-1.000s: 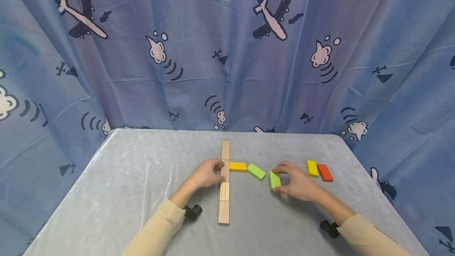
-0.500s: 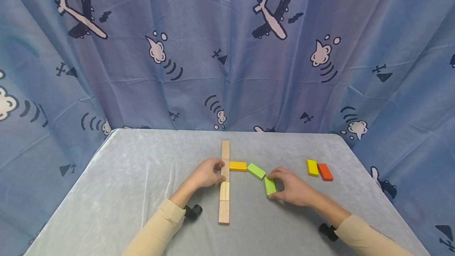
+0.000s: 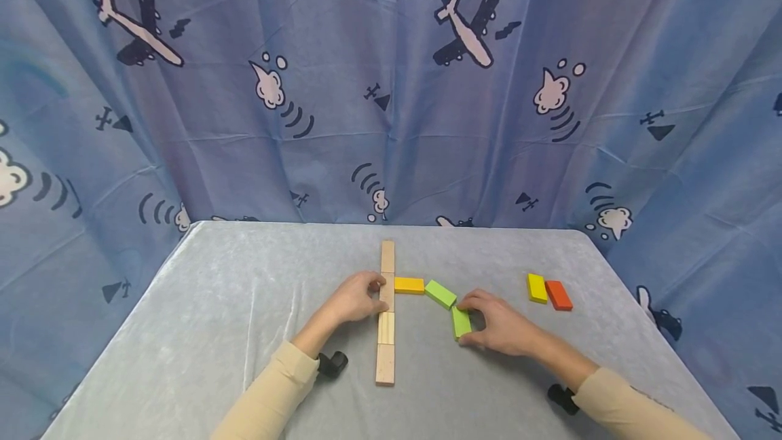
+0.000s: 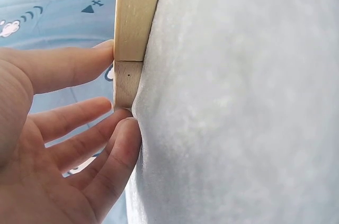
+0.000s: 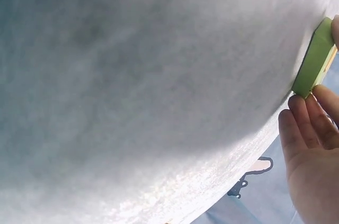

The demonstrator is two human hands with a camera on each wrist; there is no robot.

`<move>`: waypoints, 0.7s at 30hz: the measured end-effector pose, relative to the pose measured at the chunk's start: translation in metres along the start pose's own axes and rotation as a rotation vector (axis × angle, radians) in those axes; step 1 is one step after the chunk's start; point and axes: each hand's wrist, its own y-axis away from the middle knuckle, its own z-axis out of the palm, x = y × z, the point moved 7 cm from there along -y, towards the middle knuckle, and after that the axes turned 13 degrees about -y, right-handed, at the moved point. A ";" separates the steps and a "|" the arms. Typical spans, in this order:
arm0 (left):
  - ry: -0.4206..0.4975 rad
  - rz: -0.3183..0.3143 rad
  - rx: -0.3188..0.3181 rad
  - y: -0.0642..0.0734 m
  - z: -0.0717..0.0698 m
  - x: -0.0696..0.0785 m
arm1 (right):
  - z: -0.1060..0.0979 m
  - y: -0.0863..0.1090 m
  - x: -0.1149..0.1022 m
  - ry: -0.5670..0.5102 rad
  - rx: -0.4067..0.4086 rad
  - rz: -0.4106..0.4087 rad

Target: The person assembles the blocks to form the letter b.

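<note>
Several plain wooden blocks lie end to end in a straight row [image 3: 385, 328]. My left hand [image 3: 354, 299] rests against the row's left side, fingertips on one block; the left wrist view shows its thumb and fingers at the edge of the wood [image 4: 130, 78]. From the row's right side an orange block [image 3: 409, 285] extends, followed by a slanted light green block [image 3: 440, 294]. Between thumb and fingers my right hand [image 3: 502, 326] pinches a second green block [image 3: 461, 322] by its two ends. That block's upper end meets the slanted one's lower corner.
A yellow block [image 3: 537, 288] and a red-orange block [image 3: 559, 296] lie side by side at the right. A grey cloth covers the table [image 3: 275, 257]. Behind it hangs a blue curtain [image 3: 330, 121] with airplane prints.
My right hand has moved the green block leftward and slightly toward me, up against the slanted green one, tilting it slightly. My left hand has stayed at the wooden row.
</note>
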 end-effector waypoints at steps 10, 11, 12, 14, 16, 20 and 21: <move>0.004 -0.006 -0.004 0.000 -0.001 -0.001 | 0.000 0.002 -0.001 -0.002 0.003 -0.017; 0.004 -0.005 -0.004 0.000 -0.001 -0.001 | 0.000 0.002 -0.002 -0.008 0.002 -0.018; 0.004 -0.005 -0.004 0.000 -0.001 -0.001 | -0.001 0.003 -0.002 -0.008 -0.001 -0.025; 0.006 -0.006 -0.004 0.000 -0.001 -0.001 | -0.003 0.004 -0.003 -0.011 -0.001 -0.034; 0.005 -0.008 -0.005 0.000 -0.001 0.000 | -0.005 0.005 -0.002 -0.019 -0.001 -0.026; -0.003 -0.004 -0.005 0.000 -0.001 0.000 | -0.013 0.008 0.000 -0.026 -0.003 0.004; -0.004 -0.004 -0.007 0.000 -0.002 0.000 | -0.015 0.008 0.001 -0.030 -0.004 0.014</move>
